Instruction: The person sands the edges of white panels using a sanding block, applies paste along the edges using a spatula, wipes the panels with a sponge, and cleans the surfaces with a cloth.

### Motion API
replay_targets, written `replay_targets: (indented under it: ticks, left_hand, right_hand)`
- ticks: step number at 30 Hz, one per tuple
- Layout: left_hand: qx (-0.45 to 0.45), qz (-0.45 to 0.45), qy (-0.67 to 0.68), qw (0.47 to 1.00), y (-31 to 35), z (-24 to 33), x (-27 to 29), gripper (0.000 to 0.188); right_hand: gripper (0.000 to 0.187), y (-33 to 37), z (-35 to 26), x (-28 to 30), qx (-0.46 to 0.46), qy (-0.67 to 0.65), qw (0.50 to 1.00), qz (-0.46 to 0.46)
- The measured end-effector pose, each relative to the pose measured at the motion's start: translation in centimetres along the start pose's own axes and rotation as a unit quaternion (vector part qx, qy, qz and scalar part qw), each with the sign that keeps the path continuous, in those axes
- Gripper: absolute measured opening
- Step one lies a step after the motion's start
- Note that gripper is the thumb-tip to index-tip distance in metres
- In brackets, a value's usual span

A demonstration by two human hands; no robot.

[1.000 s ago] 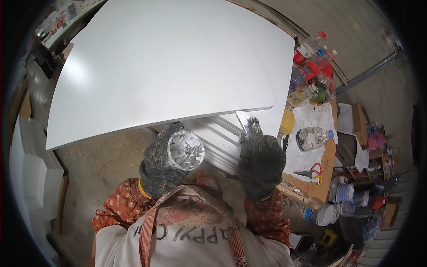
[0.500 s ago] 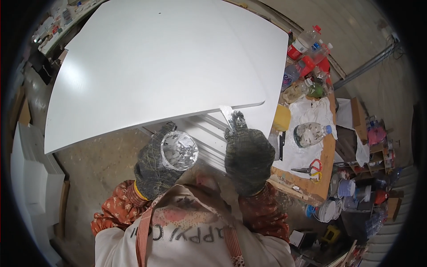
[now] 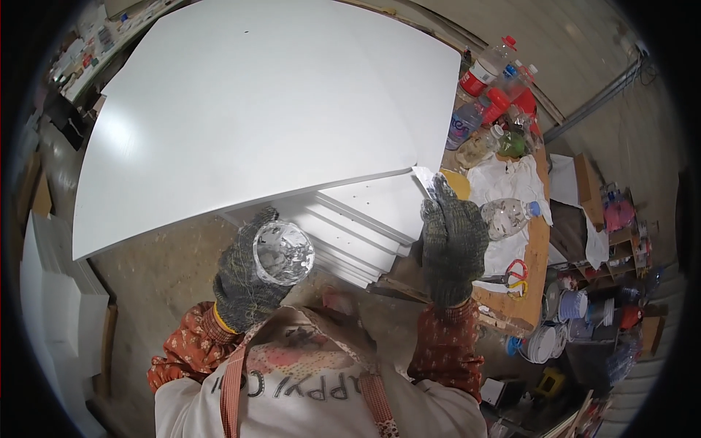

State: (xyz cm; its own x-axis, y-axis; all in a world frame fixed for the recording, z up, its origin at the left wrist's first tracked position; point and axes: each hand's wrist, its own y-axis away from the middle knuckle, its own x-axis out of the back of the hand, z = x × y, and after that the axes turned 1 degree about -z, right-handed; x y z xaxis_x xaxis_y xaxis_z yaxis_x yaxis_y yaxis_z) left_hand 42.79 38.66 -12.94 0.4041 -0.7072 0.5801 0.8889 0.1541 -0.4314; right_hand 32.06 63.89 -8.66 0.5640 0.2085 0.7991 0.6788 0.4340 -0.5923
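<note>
My left hand (image 3: pixel 244 281), in a dark knitted glove, is closed around a clear plastic cup (image 3: pixel 284 252) smeared inside with white, its mouth turned up. My right hand (image 3: pixel 454 241), gloved the same way, is closed on a narrow flat tool (image 3: pixel 425 179) coated in white, perhaps a small spreader or brush; its handle is hidden by the glove. The tool's tip lies at the near right corner of a large white panel (image 3: pixel 270 102). Beneath that panel, more white panels (image 3: pixel 350 237) lie stacked with their edges stepped.
Right of the panels, a wooden bench (image 3: pixel 537 255) bears plastic bottles (image 3: pixel 485 73), white sheeting (image 3: pixel 504 179), a yellow container (image 3: pixel 457 185) and red-handled scissors (image 3: pixel 517 276). White panels (image 3: pixel 62 292) stand stacked at the left. Buckets (image 3: pixel 544 343) sit at the lower right.
My right hand has moved right along the panel's near edge with the white-coated tool, reaching the corner. My left hand and the cup have shifted slightly left.
</note>
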Motion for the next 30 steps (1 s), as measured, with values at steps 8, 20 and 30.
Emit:
replay_targets:
  ticks: [8,20,30]
  left_hand:
    - [0.006,0.021,0.006,1.000,-0.1,0.0,-0.3,0.070]
    - [-0.005,0.026,-0.086,0.996,-0.9,1.3,-0.3,0.069]
    - [0.019,0.022,-0.083,0.996,-0.5,0.7,-0.5,0.071]
  right_hand:
    - [0.024,-0.2,0.6,-1.6,-0.006,0.042,0.999,0.015]
    - [0.022,-0.7,2.6,-2.9,0.075,-0.209,0.974,0.047]
    - [0.020,-1.4,3.2,-2.5,0.078,-0.187,0.979,-0.031]
